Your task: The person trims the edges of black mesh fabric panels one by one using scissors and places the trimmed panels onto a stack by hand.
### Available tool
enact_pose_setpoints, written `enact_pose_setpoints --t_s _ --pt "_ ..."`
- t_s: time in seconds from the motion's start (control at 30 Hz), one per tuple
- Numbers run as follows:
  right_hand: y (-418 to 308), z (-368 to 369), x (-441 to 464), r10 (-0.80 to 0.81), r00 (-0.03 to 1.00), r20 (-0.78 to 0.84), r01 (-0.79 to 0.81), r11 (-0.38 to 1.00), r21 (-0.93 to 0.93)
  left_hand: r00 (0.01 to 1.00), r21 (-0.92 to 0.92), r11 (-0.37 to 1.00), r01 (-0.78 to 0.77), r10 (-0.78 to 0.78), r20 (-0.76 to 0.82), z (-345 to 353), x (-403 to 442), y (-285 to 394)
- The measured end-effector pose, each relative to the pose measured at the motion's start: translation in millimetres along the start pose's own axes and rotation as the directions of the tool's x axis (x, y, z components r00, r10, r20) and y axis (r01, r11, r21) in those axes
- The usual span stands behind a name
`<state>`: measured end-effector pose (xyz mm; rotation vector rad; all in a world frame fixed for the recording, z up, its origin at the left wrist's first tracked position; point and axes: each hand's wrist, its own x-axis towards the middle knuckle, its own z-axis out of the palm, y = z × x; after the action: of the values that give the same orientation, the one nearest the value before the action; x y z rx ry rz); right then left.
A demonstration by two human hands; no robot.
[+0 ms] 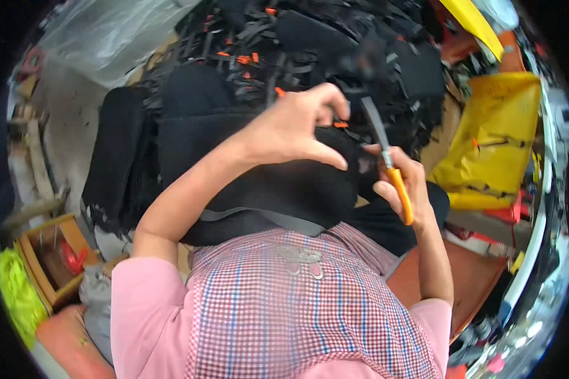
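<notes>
The left hand (287,131) curves open over the black fabric (259,186), near its right edge — the right hand (413,180), just beyond it, grips an orange-handled blade (386,156).

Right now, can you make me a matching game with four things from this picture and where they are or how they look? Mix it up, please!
Things:
1. orange-handled tool
2. checked apron
3. left hand
4. see-through plastic sheet

Places and looks:
A. at the upper left of the picture
B. curved open
C. in the right hand
D. worn on the person's front

Right pairs: 1-C, 2-D, 3-B, 4-A
</notes>
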<state>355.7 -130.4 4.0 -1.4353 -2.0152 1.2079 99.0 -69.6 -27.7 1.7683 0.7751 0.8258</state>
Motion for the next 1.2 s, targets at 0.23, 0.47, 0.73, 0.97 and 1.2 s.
enact_pose_setpoints --t_s 0.23,0.47,0.73,0.97,1.2 --pt "-21.9 46.3 53.6 -0.003 0.978 -0.209 0.09 0.908 0.409 0.942 0.078 0.962 -0.262 0.273 -0.195 4.9 4.4 -10.6" --pt "-19.6 43.0 52.8 -0.05 0.972 -0.228 0.114 0.954 0.278 0.901 0.807 0.563 -0.179 0.423 -0.095 -83.1 -53.1 8.8" --pt "1.2 41.9 38.3 0.013 0.987 -0.16 0.044 0.936 0.348 0.846 0.112 0.844 0.525 -0.503 -0.174 -135.0 -169.4 27.2" --pt "-20.2 38.0 85.8 -0.087 0.993 -0.078 0.104 0.961 0.256 0.624 -0.484 0.635 0.602 -0.752 -0.212 -115.5 -213.6 -136.7" --pt "-32.7 39.3 113.3 -0.08 0.996 -0.045 0.091 0.939 0.331 0.69 -0.066 0.886 0.459 -0.403 -0.601 -143.4 -164.3 -45.0"
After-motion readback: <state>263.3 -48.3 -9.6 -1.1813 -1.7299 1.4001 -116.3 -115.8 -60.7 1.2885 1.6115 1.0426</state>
